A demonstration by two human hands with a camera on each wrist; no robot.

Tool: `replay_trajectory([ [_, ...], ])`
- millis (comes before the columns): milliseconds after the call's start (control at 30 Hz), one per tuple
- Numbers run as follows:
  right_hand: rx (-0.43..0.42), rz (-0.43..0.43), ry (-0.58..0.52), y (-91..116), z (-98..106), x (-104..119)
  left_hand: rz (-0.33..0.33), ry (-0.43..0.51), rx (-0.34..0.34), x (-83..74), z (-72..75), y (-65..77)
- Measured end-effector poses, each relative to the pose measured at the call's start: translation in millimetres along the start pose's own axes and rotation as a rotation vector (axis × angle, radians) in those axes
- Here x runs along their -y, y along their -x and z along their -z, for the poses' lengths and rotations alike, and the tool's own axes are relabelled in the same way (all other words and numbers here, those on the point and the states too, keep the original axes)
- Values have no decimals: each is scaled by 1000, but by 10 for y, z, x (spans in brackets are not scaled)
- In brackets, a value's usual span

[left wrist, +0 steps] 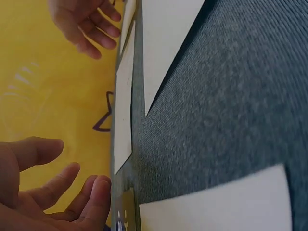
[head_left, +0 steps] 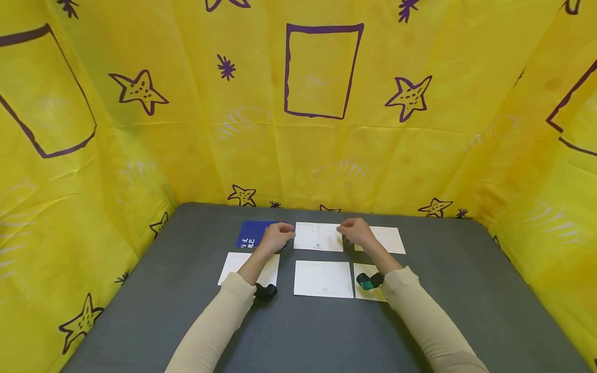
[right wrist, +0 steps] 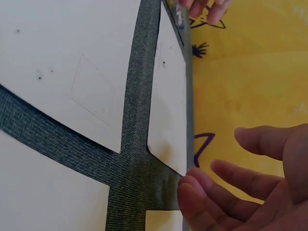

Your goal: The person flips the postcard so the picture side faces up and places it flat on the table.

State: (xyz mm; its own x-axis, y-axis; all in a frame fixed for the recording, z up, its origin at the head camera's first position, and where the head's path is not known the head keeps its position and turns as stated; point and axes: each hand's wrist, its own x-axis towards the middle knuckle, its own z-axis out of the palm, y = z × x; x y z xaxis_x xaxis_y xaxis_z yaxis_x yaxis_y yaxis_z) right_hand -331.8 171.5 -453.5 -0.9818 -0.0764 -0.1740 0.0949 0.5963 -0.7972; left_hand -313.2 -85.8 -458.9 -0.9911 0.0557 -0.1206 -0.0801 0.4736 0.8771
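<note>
Cards lie flat in two rows on the dark grey table. The back row has a blue card with white characters (head_left: 250,234), a white card with faint marks (head_left: 316,237) and another white card (head_left: 389,239). My left hand (head_left: 276,237) is at the middle card's left edge, over part of the blue one. At its right edge is my right hand (head_left: 356,231). Both wrist views show loosely bent fingers, thumb apart, holding nothing; right fingertips (right wrist: 190,197) are by the card's near corner, contact unclear. Closer to me lie white cards left (head_left: 231,265), middle (head_left: 323,278) and right (head_left: 364,270), partly covered by my forearms.
A yellow cloth (head_left: 317,145) with purple stars and frames hangs behind the table and along both sides. The grey tabletop (head_left: 298,336) extends around the cards. A dark strap device (head_left: 266,292) sits at the left wrist and another (head_left: 369,281) at the right.
</note>
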Motion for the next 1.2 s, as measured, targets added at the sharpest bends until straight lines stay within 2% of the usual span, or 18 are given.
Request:
replay_trajectory([
  [100,3,-3,16,12,-4,-15,-3,-24,-2,-11,-53,-2],
  [267,-1,-21,23,37,-29,-21,13,-63,34,-47,-109,1],
  [400,3,-33,49,60,-56,-3,34,-140,61,-100,-140,15],
  [600,9,-38,72,57,-103,14,44,-210,58,-163,-177,5],
  [767,-17,-17,102,53,-123,19,52,-204,70,-158,-209,-20],
  [1000,-58,-97,41,54,-92,16,41,-120,97,-109,-223,-46],
  [1200,-57,-89,48,32,-108,4,44,-125,76,-94,-219,-44],
])
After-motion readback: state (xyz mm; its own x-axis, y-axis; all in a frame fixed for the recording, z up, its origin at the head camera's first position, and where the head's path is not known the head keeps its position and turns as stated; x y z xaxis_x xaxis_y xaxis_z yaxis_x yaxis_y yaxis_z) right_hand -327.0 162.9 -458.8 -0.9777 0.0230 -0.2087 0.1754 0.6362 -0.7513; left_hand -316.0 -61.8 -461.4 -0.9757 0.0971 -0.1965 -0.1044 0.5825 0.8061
